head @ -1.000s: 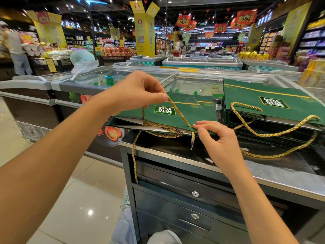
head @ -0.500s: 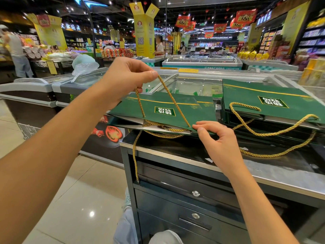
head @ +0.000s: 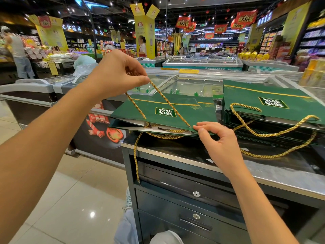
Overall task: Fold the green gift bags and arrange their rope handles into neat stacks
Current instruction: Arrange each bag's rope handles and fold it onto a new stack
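Onlooker: Counter (head: 274,175), steel, drawers below; both lots of green bags lie on it. Right stack (head: 246,97): flat and squared, looks done, though its rope handles (head: 274,133) sprawl loose over the near edge.

Friend: And the left stack (head: 205,110)?

Onlooker: Fewer bags, fanned, not squared. Top bag (head: 190,113) lies flat, mouth toward the person. One rope (head: 135,155) from lower down dangles past the counter's front.

Friend: Hands?

Onlooker: Left hand (head: 116,74): thumb and fingers pinching the top bag's handle (head: 169,103), loop lifted taut above the bag. Right hand (head: 219,143): thumb and fingers pinching that bag's near edge, beside the handle's hole.

Friend: Progress, then?

Onlooker: Folding mostly done, I'd judge. Handles are all left to tidy, and the left stack wants squaring.
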`<state>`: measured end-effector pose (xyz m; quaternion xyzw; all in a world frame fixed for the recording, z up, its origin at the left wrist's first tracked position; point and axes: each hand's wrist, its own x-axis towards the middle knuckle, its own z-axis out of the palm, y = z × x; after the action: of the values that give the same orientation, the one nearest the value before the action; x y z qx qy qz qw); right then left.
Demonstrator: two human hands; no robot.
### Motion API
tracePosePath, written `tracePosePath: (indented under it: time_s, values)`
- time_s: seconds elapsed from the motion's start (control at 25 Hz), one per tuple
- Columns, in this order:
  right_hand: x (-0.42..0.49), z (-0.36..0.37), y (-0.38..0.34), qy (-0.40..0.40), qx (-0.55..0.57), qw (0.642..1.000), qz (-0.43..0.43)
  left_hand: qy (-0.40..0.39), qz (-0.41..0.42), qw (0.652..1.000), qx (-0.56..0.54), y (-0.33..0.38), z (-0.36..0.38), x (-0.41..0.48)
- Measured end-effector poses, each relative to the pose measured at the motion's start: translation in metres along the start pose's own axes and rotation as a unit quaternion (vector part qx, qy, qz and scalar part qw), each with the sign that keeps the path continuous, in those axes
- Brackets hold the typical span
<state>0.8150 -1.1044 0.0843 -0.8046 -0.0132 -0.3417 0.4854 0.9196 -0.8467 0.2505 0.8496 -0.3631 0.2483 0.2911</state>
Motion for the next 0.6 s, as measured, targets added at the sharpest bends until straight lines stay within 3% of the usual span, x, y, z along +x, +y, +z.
tracePosePath:
  time_s: [0.16,0.4,0.6]
  values:
    - [0.0,0.0,0.0,0.001,0.0,1.0,-0.002,0.006,0.034,0.997,0.07,-0.006,-0.001,-0.001]
    - [0.0,0.0,0.001,0.0,-0.004,1.0,-0.004,0.041,-0.004,0.999,-0.022,-0.017,0.01,-0.003]
    - [0.0,0.0,0.001,0.0,-0.008,1.0,-0.007,0.026,0.026,0.998,0.051,-0.026,0.01,-0.005]
